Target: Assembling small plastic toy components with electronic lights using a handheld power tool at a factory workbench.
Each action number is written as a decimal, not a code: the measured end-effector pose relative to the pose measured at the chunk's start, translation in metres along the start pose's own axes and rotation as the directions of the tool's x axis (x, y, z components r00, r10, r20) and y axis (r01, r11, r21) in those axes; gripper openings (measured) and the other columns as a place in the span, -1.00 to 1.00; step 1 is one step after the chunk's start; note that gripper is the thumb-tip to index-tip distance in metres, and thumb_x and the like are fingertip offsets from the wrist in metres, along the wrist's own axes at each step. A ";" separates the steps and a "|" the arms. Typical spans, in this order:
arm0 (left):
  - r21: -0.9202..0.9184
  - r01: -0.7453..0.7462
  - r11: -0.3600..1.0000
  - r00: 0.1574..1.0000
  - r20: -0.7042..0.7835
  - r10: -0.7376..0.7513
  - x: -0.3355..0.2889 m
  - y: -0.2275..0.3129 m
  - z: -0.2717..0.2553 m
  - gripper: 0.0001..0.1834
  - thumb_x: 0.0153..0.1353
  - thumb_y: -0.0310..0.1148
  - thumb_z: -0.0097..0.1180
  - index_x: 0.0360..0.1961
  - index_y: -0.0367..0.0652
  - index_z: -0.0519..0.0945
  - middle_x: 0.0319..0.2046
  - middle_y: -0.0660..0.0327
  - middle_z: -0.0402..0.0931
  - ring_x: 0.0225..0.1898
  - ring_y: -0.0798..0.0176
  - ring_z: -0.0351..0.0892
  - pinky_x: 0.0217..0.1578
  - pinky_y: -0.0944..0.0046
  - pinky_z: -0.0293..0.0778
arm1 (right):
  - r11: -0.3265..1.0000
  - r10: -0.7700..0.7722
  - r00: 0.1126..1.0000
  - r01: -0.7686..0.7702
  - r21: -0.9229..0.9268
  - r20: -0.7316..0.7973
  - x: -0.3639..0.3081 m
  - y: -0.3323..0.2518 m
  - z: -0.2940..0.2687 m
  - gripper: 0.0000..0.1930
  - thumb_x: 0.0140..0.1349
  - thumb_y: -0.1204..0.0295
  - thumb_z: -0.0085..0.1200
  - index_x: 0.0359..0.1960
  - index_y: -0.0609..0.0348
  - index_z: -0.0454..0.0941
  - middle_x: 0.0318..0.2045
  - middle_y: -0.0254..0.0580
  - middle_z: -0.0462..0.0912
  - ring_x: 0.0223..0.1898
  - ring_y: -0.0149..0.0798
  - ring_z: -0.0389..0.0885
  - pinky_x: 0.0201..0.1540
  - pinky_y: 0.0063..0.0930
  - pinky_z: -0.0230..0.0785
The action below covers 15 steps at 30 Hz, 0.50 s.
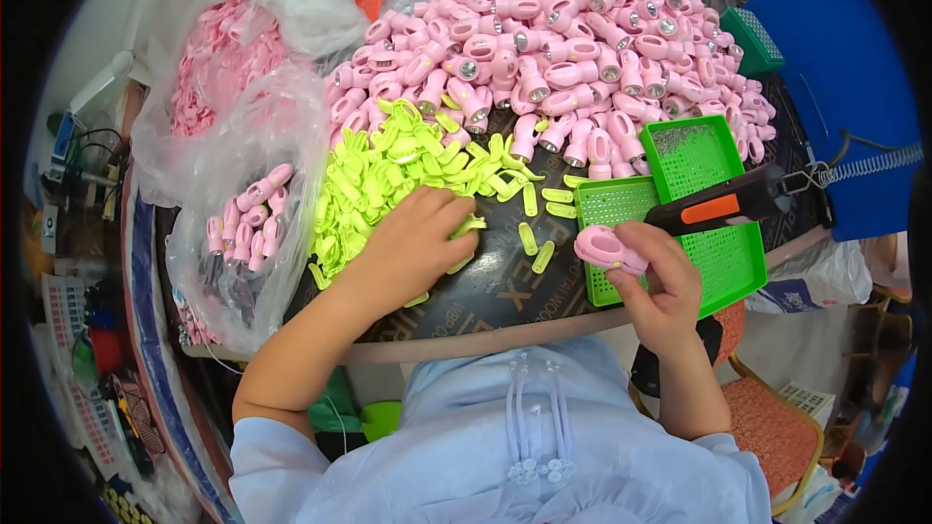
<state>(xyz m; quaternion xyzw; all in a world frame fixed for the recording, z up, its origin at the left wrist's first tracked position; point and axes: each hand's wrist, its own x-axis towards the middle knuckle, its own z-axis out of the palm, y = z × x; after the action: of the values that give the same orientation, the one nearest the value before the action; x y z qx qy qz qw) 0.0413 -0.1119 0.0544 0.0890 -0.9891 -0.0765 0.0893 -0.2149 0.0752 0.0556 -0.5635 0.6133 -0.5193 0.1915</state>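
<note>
My right hand [666, 283] grips a small pink flashlight [604, 248] between thumb and fingers, above the front edge of the green trays. My left hand [419, 241] rests at the right side of a heap of yellow-green oval plastic pieces [388, 170]. Its fingers are curled, and a yellow-green piece [472, 224] shows at their tips. A few loose yellow-green pieces [545, 255] lie between the two hands on the dark table. Behind them rises a large pile of pink flashlights [573, 49], many with silvery lens ends showing.
Green perforated trays [735, 277] stand at the right, one holding small metal parts [687, 143]. A black and orange power screwdriver [718, 206] hangs over them from a coiled spring [874, 165]. Clear plastic bags [291, 136] at the left hold pink parts. A blue panel [854, 78] borders the right.
</note>
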 end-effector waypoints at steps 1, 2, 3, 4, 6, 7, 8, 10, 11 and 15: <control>-0.009 0.013 1.000 1.000 -0.027 -0.013 -0.003 -0.002 -0.003 -0.75 0.00 -0.42 0.20 -0.24 -0.17 0.56 0.01 0.06 0.48 0.09 -0.05 0.45 0.06 -0.01 0.43 | 1.000 -0.004 1.000 0.004 0.005 -0.004 0.000 0.001 -0.001 -0.57 0.04 0.64 0.31 0.02 0.30 0.61 -0.04 0.04 0.66 0.01 -0.03 0.64 0.07 -0.31 0.47; 0.016 0.034 0.999 0.999 -0.042 -0.033 -0.006 -0.003 -0.010 -0.72 -0.02 -0.46 0.25 -0.22 -0.17 0.57 0.03 0.06 0.49 0.06 -0.05 0.48 0.03 0.02 0.45 | 1.000 -0.007 1.000 0.007 0.013 -0.006 0.000 0.001 0.000 -0.58 0.05 0.65 0.30 0.02 0.30 0.61 -0.04 0.04 0.66 0.02 -0.04 0.64 0.07 -0.31 0.47; 0.015 0.034 0.999 0.999 -0.033 -0.034 -0.006 -0.004 -0.015 -0.72 -0.02 -0.46 0.25 -0.22 -0.17 0.57 0.03 0.06 0.49 0.06 -0.05 0.48 0.03 0.02 0.45 | 1.000 -0.001 1.000 0.001 0.019 -0.007 0.000 0.001 -0.001 -0.58 0.05 0.65 0.30 0.02 0.30 0.61 -0.04 0.04 0.66 0.02 -0.04 0.64 0.07 -0.31 0.47; 0.017 0.061 0.998 0.997 -0.047 -0.060 -0.006 -0.005 -0.020 -0.72 -0.02 -0.48 0.27 -0.23 -0.17 0.57 0.03 0.06 0.49 0.06 -0.05 0.48 0.04 0.03 0.45 | 1.000 0.002 1.000 -0.002 0.013 -0.008 0.000 0.003 -0.002 -0.58 0.05 0.65 0.30 0.02 0.30 0.61 -0.04 0.04 0.66 0.02 -0.04 0.64 0.07 -0.32 0.46; 0.025 0.119 0.993 0.990 -0.079 -0.116 -0.009 -0.009 -0.022 -0.73 0.00 -0.49 0.32 -0.24 -0.16 0.58 0.04 0.07 0.50 0.06 -0.06 0.48 0.04 0.04 0.45 | 1.000 0.003 1.000 -0.003 0.011 -0.011 0.001 0.003 -0.002 -0.58 0.05 0.65 0.29 0.02 0.30 0.60 -0.04 0.04 0.66 0.01 -0.04 0.64 0.07 -0.32 0.46; 0.027 0.120 0.992 0.990 -0.075 -0.117 -0.011 -0.011 -0.025 -0.73 0.00 -0.49 0.32 -0.24 -0.16 0.58 0.04 0.07 0.50 0.06 -0.06 0.48 0.04 0.04 0.45 | 1.000 0.015 1.000 -0.014 0.017 -0.013 0.001 0.002 -0.002 -0.58 0.05 0.65 0.29 0.02 0.31 0.61 -0.04 0.05 0.66 0.01 -0.04 0.64 0.07 -0.33 0.46; -0.012 0.143 0.990 0.985 -0.093 -0.144 -0.013 -0.013 -0.027 -0.73 0.02 -0.48 0.32 -0.21 -0.15 0.59 0.05 0.07 0.50 0.05 -0.06 0.49 0.05 0.04 0.45 | 0.999 0.025 1.000 -0.025 0.021 -0.015 0.001 0.002 -0.002 -0.58 0.06 0.65 0.29 0.02 0.31 0.61 -0.04 0.05 0.66 0.01 -0.04 0.64 0.07 -0.33 0.46; -0.049 0.166 0.985 0.979 -0.111 -0.170 -0.010 -0.013 -0.034 -0.72 0.03 -0.47 0.33 -0.19 -0.15 0.59 0.05 0.07 0.49 0.05 -0.06 0.49 0.05 0.04 0.45 | 0.999 0.027 1.000 -0.026 0.022 -0.013 0.002 0.004 -0.002 -0.58 0.05 0.64 0.30 0.02 0.30 0.61 -0.04 0.04 0.66 0.01 -0.04 0.64 0.07 -0.32 0.46; -0.127 0.196 0.972 0.971 -0.112 -0.210 -0.005 -0.011 -0.038 -0.70 0.03 -0.45 0.34 -0.16 -0.15 0.60 0.06 0.06 0.49 0.04 -0.07 0.50 0.06 0.03 0.44 | 0.999 0.028 1.000 -0.028 0.022 -0.011 0.002 0.004 0.000 -0.58 0.05 0.64 0.31 0.02 0.30 0.61 -0.04 0.04 0.66 0.01 -0.04 0.64 0.07 -0.32 0.46; -0.138 0.179 0.974 0.958 -0.200 -0.204 0.019 -0.015 -0.027 -0.62 0.04 -0.39 0.36 -0.08 -0.14 0.60 0.08 0.04 0.49 0.03 -0.09 0.51 0.07 0.01 0.44 | 0.997 -0.009 1.000 0.011 -0.079 0.019 0.007 -0.003 0.003 -0.57 0.04 0.62 0.32 0.01 0.28 0.61 -0.04 0.02 0.66 0.00 -0.05 0.64 0.07 -0.31 0.47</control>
<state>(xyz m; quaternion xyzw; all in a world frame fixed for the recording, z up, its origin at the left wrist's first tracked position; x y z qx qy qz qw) 0.0302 -0.1335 0.0814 0.1866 -0.9542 -0.1336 0.1920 -0.2126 0.0685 0.0596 -0.5787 0.6287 -0.4900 0.1721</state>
